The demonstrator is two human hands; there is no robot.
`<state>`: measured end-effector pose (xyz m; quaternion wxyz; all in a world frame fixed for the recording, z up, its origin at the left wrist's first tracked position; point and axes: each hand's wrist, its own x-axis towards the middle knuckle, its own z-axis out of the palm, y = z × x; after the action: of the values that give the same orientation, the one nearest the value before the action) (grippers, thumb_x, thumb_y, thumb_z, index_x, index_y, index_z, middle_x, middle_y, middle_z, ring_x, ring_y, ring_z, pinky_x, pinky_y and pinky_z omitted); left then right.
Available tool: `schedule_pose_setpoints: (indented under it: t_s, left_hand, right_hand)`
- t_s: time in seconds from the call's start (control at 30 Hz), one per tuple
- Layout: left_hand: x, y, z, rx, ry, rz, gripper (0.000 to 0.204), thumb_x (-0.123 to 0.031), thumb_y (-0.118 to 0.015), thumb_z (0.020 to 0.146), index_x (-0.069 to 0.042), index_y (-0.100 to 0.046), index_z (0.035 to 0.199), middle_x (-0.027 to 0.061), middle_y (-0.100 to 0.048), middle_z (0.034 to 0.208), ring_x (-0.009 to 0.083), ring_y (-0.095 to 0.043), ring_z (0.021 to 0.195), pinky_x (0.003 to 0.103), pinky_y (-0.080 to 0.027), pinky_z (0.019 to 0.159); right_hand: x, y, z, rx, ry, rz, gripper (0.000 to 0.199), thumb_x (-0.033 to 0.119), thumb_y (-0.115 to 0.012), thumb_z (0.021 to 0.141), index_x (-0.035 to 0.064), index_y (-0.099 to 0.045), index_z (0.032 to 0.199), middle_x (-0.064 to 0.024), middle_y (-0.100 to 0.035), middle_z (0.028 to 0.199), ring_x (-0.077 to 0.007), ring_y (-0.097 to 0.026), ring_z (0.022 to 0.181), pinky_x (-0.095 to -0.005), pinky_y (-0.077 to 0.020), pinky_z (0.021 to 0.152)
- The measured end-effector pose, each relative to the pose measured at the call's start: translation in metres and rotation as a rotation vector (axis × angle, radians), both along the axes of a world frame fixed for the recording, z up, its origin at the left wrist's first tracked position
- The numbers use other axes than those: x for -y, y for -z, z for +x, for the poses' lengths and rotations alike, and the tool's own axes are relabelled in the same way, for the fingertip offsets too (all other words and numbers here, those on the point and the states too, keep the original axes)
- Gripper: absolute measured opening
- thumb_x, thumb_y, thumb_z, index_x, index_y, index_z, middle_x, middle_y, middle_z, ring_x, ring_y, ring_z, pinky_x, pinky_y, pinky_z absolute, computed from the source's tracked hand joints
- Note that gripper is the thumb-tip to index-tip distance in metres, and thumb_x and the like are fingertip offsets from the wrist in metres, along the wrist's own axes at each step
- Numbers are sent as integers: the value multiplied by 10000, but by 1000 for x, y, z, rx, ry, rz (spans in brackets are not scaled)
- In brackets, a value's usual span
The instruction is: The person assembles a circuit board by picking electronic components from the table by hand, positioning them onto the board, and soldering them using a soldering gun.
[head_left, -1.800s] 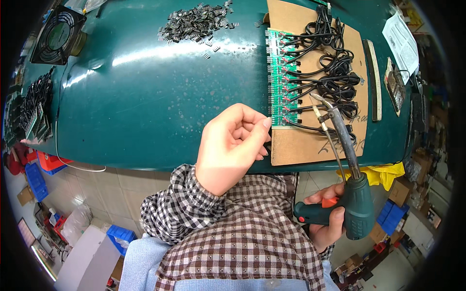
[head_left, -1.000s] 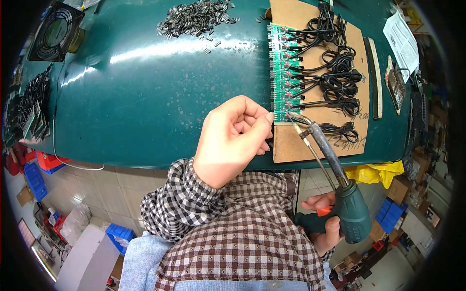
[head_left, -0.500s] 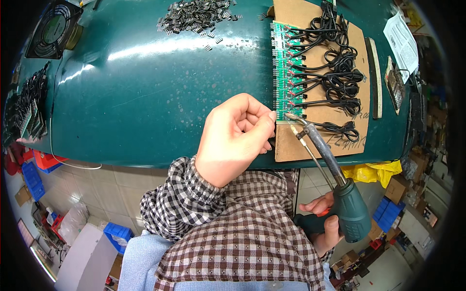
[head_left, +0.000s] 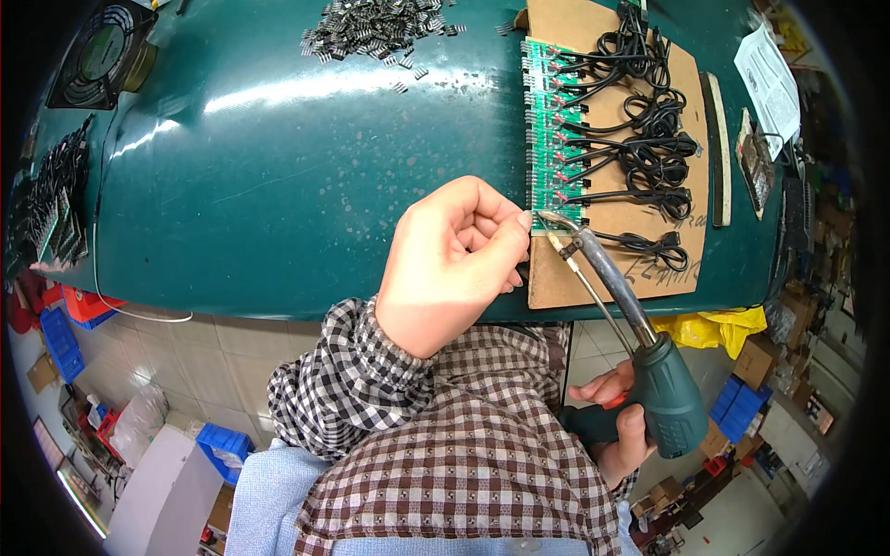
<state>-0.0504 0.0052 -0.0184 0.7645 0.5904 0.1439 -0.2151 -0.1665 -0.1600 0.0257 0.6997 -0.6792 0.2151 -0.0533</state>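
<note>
The right hand [head_left: 616,422] grips a soldering gun [head_left: 640,357], tip at the near end of the green circuit board strip [head_left: 549,130] on the counter [head_left: 278,185]; the left hand [head_left: 454,264] pinches closed beside it (likely the last joints, black leads [head_left: 649,139] already attached).

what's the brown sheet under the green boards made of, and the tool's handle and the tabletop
The brown sheet looks like plain cardboard: matte tan, cut edges. The soldering tool's handle, held by the right hand, seems dark green moulded plastic with a dull sheen; its barrel looks like bare metal. The tabletop is glossy teal, perhaps painted or laminated, given the bright reflections.
</note>
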Motion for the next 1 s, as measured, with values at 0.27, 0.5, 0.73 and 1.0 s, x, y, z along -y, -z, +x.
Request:
schedule_pose_setpoints:
  t_s: [0.27, 0.5, 0.73, 1.0]
  left_hand:
    - [1, 0, 0, 24, -8, -3, 155, -143, -563, 816, 8, -529, 816, 52, -564, 671, 68, -532, 535, 175, -437, 488]
    - [1, 1, -1, 18, -24, -2, 152, -136, -567, 812, 11, -530, 814, 53, -565, 663, 70, -532, 525, 174, -435, 482]
    - [2, 0, -1, 21, -21, 2, 157, -140, -571, 811, 12, -531, 813, 52, -566, 661, 68, -528, 518, 174, -432, 478]
    - [2, 0, -1, 15, -26, 10, 156, -138, -572, 810, 12, -530, 804, 49, -565, 650, 66, -524, 512, 174, -429, 472]
  right_hand:
    - [5, 0, -4, -42, -32, 19, 396, 270, -561, 765, -91, -449, 884, -111, -444, 657, -199, -502, 588, -357, -530, 599]
    - [11, -8, -4, -156, -128, 96, 354, 297, -599, 749, -40, -496, 785, -97, -453, 725, -221, -509, 717, -442, -476, 755]
    - [11, -6, -7, -131, -87, 98, 363, 306, -598, 752, -41, -493, 773, -97, -453, 703, -223, -515, 697, -430, -487, 735]
    - [8, -4, -4, -93, -65, 104, 369, 311, -597, 758, -43, -493, 780, -105, -458, 716, -223, -518, 699, -425, -492, 724]
